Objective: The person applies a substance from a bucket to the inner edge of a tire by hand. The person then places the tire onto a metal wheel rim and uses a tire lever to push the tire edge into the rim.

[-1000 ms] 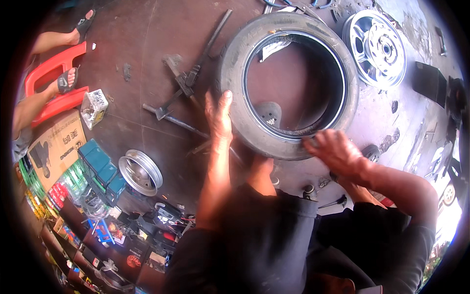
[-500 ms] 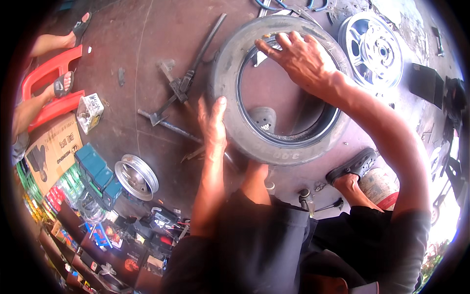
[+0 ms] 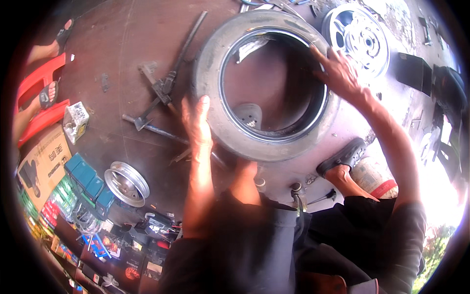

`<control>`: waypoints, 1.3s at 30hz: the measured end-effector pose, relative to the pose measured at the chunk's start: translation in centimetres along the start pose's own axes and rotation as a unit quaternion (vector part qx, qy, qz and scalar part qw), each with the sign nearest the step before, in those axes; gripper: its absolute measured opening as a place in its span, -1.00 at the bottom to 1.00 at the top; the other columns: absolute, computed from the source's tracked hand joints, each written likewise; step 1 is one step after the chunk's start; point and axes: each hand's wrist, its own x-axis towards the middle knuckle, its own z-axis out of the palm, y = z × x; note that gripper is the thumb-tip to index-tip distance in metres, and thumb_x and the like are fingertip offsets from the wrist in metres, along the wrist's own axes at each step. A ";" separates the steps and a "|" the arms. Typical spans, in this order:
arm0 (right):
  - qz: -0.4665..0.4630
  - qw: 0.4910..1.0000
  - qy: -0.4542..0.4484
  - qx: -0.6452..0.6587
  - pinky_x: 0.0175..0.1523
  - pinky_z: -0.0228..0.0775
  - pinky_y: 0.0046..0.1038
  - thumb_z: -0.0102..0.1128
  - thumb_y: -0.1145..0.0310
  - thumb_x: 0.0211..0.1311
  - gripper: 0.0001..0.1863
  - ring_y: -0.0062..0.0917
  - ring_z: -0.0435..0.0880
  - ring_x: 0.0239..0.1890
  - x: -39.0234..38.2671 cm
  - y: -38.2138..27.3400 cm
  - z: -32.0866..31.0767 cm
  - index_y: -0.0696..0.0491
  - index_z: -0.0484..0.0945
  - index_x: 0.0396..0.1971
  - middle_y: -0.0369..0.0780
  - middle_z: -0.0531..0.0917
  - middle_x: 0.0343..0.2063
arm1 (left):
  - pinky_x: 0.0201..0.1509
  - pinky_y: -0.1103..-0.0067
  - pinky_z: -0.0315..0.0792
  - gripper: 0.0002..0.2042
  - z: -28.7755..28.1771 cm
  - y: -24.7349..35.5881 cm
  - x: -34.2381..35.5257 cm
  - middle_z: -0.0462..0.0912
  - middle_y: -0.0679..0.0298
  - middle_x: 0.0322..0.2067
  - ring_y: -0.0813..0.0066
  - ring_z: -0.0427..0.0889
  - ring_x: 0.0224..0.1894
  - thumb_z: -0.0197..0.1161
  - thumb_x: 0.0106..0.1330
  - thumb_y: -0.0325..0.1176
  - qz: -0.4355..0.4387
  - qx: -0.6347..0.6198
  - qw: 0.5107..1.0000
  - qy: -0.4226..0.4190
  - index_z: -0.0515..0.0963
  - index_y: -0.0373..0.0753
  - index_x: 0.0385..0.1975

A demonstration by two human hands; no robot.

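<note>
Touching one tyre (image 3: 209,63) are two hands (image 3: 198,125) (image 3: 341,76), one each side.

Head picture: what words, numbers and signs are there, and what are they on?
I won't copy printing, but here's where it is:
Cardboard box: big dark print.
White tub: dark writing, blurred.
Red round emblem on something dark.
Sandal strap: tiny pale mark, too small.
Tire: any sidewall marks too faint.
White container, red band: washed out.
</note>
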 end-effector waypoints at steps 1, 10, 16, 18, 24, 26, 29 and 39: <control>0.005 1.000 0.006 -0.023 -0.16 0.37 -0.12 0.35 0.16 0.10 -0.26 -0.14 0.51 -0.16 -2.4 -0.1 0.1 -0.14 0.27 0.30 -0.06 0.48 -0.21 | 0.25 0.39 0.27 -0.40 0.0 0.0 -0.1 0.44 0.10 0.10 0.30 0.42 0.13 0.27 0.27 -0.16 0.008 0.004 1.000 -0.001 0.29 -0.36 0.22; -0.015 0.918 -0.326 0.225 -0.27 0.55 -0.23 0.15 -0.13 0.21 -0.10 -0.19 0.67 -0.33 -13.3 -11.6 -3.7 -0.13 -0.04 0.43 -0.05 0.62 -0.29 | 0.23 0.42 0.30 -0.33 0.6 0.4 -0.5 0.42 0.03 0.12 0.28 0.43 0.12 0.32 0.22 -0.19 0.007 -0.004 1.000 0.013 0.24 -0.45 0.24; -0.077 0.919 -0.368 0.119 -0.07 0.53 -0.23 0.08 -0.19 0.22 -0.11 -0.25 0.62 -0.15 -12.3 -7.7 -3.0 -0.28 -0.11 0.45 -0.09 0.58 -0.17 | 0.26 0.38 0.28 -0.38 0.3 -0.1 -0.2 0.40 0.04 0.14 0.26 0.41 0.15 0.24 0.28 -0.17 0.003 0.005 1.000 -0.012 0.24 -0.41 0.24; -0.063 0.944 -0.325 -0.001 -0.38 0.35 -0.35 0.29 -0.12 0.09 -0.04 -0.49 0.51 -0.43 -11.8 -4.2 -2.9 -0.31 -0.03 0.44 -0.20 0.53 -0.40 | 0.27 0.36 0.29 -0.41 0.3 -0.2 -0.3 0.38 0.04 0.16 0.25 0.42 0.16 0.18 0.31 -0.18 0.011 0.025 1.000 -0.014 0.23 -0.38 0.25; 0.027 0.984 -0.174 0.001 -0.47 0.29 -0.35 0.26 -0.05 0.15 -0.19 -0.45 0.52 -0.53 -4.9 2.4 -0.6 -0.31 0.14 0.39 -0.17 0.55 -0.49 | 0.26 0.40 0.26 -0.36 0.5 -0.1 -0.2 0.40 0.03 0.15 0.26 0.39 0.16 0.26 0.26 -0.15 0.002 0.003 1.000 -0.005 0.26 -0.44 0.23; 0.015 0.992 -0.127 0.007 -0.44 0.33 -0.33 0.26 0.01 0.19 -0.21 -0.39 0.56 -0.50 -4.4 2.1 -0.5 -0.31 0.11 0.40 -0.15 0.57 -0.49 | 0.26 0.40 0.26 -0.36 0.5 0.0 -0.2 0.39 0.02 0.15 0.25 0.39 0.17 0.26 0.26 -0.16 -0.003 0.008 1.000 -0.007 0.25 -0.45 0.23; 0.066 0.974 -0.208 0.054 -0.41 0.47 -0.23 0.29 0.03 0.18 -0.17 -0.29 0.66 -0.48 -7.2 -0.6 -1.8 -0.23 0.09 0.41 -0.09 0.64 -0.40 | 0.27 0.40 0.26 -0.35 0.5 -0.1 -0.3 0.38 0.01 0.16 0.25 0.38 0.17 0.26 0.26 -0.16 0.011 0.006 1.000 -0.006 0.24 -0.45 0.24; 0.256 0.905 -0.167 0.296 -0.19 0.52 -0.17 0.14 -0.07 0.23 -0.13 -0.02 0.68 -0.33 -7.6 -4.7 -1.7 0.24 0.08 0.32 0.13 0.64 -0.47 | 0.32 0.34 0.22 -0.38 0.4 -0.1 -0.2 0.35 0.04 0.19 0.22 0.35 0.22 0.21 0.29 -0.16 -0.002 0.019 1.000 -0.010 0.22 -0.36 0.27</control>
